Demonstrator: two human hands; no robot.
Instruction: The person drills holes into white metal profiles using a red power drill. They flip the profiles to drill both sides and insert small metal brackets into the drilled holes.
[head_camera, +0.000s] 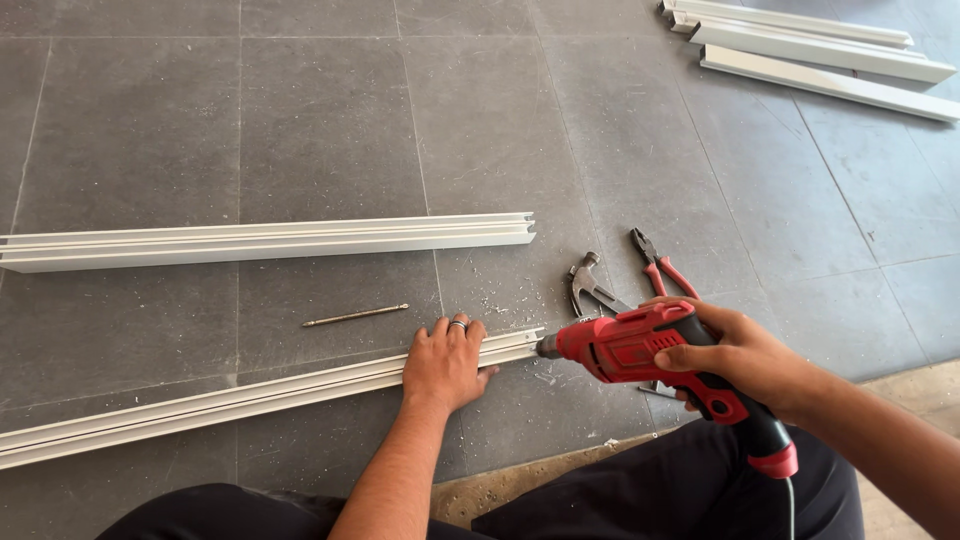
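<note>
A: Head view: what lies around the near white channel (250, 398) on the grey tiled floor (330, 130)?

B: Beyond it, a second white channel (270, 240) runs alongside, well apart. Far past its right end, more white profiles (820, 50) are stacked.

A: And the hands?

B: The left hand (445, 362) lies flat on the near channel close to its right end, fingers spread, pressing rather than gripping. The right hand (740, 352) is wrapped tight around a red drill (650, 350), whose nose sits at that same right end.

A: Smaller things?

B: Just beyond the drill lie a claw hammer (588, 283) and red-handled pliers (658, 265). Between the two channels rests a loose drill bit (356, 316).
</note>
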